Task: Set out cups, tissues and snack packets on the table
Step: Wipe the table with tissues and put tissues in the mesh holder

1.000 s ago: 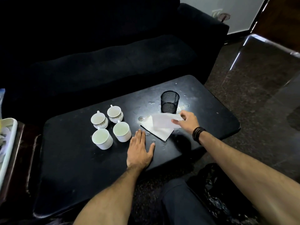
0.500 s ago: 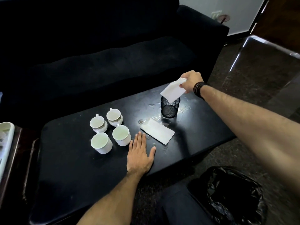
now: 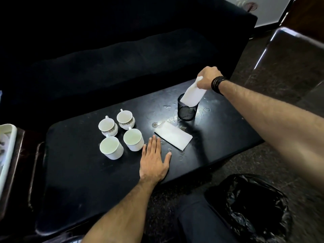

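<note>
Spanning the far side of the view, a dark sofa (image 3: 122,55), placed as before. In front of it, a black low table (image 3: 87,181), unmoved since the earlier frames. On the floor at lower right, a black plastic bag (image 3: 254,207), more in view than a second ago. At the left edge, part of a pale tray (image 3: 7,155). Stretching in from the right, a bare forearm with a dark wristband (image 3: 217,84); at its end the right hand (image 3: 208,78), fingers curled and pinching the top of a folded tissue (image 3: 192,95), now lower than half a second ago, the tissue's bottom end dipped inside the mesh cup (image 3: 187,111) rather than hanging above the rim. Resting flat near the table's front edge, the left hand (image 3: 154,162), fingers straight and slightly spread, gripping nothing, same spot as earlier. Lying flat between that hand and the mesh cup, a second folded tissue (image 3: 173,137), no longer touched. Left of it, four white cups (image 3: 121,134) in a tight cluster, upright, unchanged.
</note>
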